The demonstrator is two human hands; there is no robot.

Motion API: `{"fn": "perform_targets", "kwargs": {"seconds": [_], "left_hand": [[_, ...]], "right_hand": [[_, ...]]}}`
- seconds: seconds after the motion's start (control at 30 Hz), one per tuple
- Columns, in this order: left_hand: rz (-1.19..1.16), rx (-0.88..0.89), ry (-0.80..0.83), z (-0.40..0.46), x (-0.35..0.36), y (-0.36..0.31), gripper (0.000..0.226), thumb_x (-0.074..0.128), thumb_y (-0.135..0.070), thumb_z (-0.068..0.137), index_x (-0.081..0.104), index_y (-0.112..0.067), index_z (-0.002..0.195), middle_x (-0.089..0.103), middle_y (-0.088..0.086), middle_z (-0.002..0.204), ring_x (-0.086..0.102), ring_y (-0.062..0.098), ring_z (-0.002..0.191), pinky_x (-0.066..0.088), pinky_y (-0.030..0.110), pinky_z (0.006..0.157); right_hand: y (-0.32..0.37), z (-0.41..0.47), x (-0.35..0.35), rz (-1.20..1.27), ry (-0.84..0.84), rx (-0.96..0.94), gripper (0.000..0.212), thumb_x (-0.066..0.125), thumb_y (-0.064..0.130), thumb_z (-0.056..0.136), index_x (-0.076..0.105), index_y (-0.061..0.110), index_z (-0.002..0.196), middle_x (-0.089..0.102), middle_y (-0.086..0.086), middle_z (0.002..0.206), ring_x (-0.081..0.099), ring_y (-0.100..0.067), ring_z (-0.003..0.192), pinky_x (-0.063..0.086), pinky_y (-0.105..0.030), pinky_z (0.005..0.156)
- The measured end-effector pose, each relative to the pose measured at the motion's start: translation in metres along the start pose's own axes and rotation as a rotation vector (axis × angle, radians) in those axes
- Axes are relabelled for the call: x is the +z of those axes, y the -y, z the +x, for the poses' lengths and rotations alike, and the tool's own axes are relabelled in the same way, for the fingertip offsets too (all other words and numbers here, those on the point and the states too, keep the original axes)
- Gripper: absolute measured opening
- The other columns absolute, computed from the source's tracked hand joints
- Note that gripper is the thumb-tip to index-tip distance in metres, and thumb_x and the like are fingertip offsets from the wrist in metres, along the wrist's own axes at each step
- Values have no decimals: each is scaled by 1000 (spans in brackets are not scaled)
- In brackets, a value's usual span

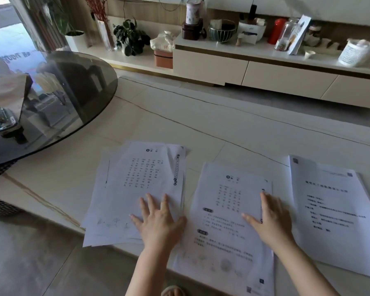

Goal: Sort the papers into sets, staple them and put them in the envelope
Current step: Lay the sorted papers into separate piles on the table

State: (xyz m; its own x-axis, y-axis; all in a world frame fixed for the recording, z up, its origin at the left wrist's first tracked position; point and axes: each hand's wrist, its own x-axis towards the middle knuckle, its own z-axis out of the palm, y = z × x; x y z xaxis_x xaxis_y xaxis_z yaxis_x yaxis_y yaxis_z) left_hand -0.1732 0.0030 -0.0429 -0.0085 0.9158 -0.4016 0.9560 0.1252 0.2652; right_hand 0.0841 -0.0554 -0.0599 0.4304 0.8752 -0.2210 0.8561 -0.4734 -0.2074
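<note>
A wide pale counter (201,116) is stretching from the near edge to a far edge that is running diagonally toward the right, and a broad bare band of it is lying open beyond the papers. At the far left a round dark glass tabletop (73,86) is overhanging the counter's left end, carrying a brown envelope (4,97) with a silver stapler (2,119) sitting on its near part, well apart from the papers. Three sets of printed sheets are lying side by side along the near edge: the right stack (333,210) is reaching toward the frame's right edge, the middle stack (224,221) is hanging over the counter's near edge, and the loosely fanned left stack (141,189) is also poking its near corners past that edge. Narrow strips of bare counter are showing between the left and middle stacks. The left hand (158,223) is resting flat on the left stack's near right corner, fingers spread and straight, holding nothing. The right hand (271,218) is pressing flat on the middle stack's right edge, fingers extended, gripping nothing.
</note>
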Motion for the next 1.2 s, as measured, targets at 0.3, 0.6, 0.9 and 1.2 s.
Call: {"fn": "perform_targets", "kwargs": {"seconds": [0.3, 0.6, 0.9, 1.2], "left_hand": [[-45, 24, -42, -2, -3, -11, 61, 49, -51, 89, 30, -32, 144, 12, 7, 157, 2, 29, 147, 9, 56, 116], [-388, -21, -190, 3, -9, -9, 19, 53, -31, 86, 67, -21, 95, 60, -3, 110, 43, 23, 121, 33, 48, 104], [-244, 24, -239, 6, 2, -5, 20, 49, -16, 89, 57, -11, 72, 59, 0, 86, 49, 30, 111, 40, 54, 96], [-159, 92, -245, 4, 2, -4, 20, 48, -29, 93, 64, -19, 100, 57, -4, 111, 42, 20, 117, 35, 46, 101]], "right_hand": [[8, -13, 20, 100, -190, -67, 68, 80, 26, 74, 53, 3, 133, 57, -25, 129, 45, -45, 128, 35, -66, 96], [23, -12, -12, 899, -179, 111, 75, 68, 5, 85, 29, 18, 147, 36, -5, 146, 46, -17, 126, 41, -20, 81], [46, -26, -5, 191, 17, 58, 98, 67, 53, 80, 14, 10, 150, 36, -11, 143, 35, -25, 131, 39, -33, 102], [24, -17, 0, -72, -136, 71, 89, 52, 68, 80, 34, 10, 145, 33, -10, 152, 29, -29, 138, 35, -40, 103]]}}
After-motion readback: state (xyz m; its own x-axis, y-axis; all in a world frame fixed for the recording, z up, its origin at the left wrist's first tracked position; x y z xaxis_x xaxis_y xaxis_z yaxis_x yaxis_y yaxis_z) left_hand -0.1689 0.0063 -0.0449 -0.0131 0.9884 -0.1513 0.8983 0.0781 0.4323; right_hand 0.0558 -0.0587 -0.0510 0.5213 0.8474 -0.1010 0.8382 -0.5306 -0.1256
